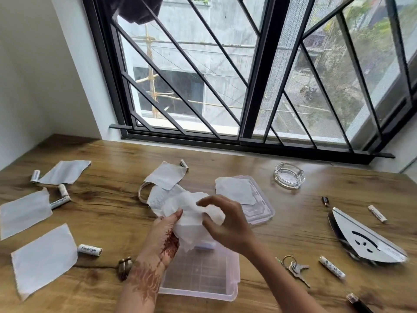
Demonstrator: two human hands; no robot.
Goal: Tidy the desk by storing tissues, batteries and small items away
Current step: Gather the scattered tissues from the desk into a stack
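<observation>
My left hand (163, 238) grips a crumpled white tissue (191, 219) above a clear plastic box (200, 279) at the desk's front middle. My right hand (225, 224) pinches the same tissue from the right. The box's lid (261, 213) lies behind, with a flat tissue (235, 190) on it. More flat tissues lie at the middle (167, 178) and on the left (64, 171), (23, 212), (42, 259). White batteries are scattered: left (35, 176), (63, 190), (89, 249), back middle (184, 164), right (377, 213), (332, 266).
A glass ashtray (289, 178) stands at the back right. A metal napkin holder (365, 238) lies on the right, keys (295, 268) in front of it. A small brown clip (124, 266) sits left of the box. The window frame (243, 143) borders the wooden desk (293, 233).
</observation>
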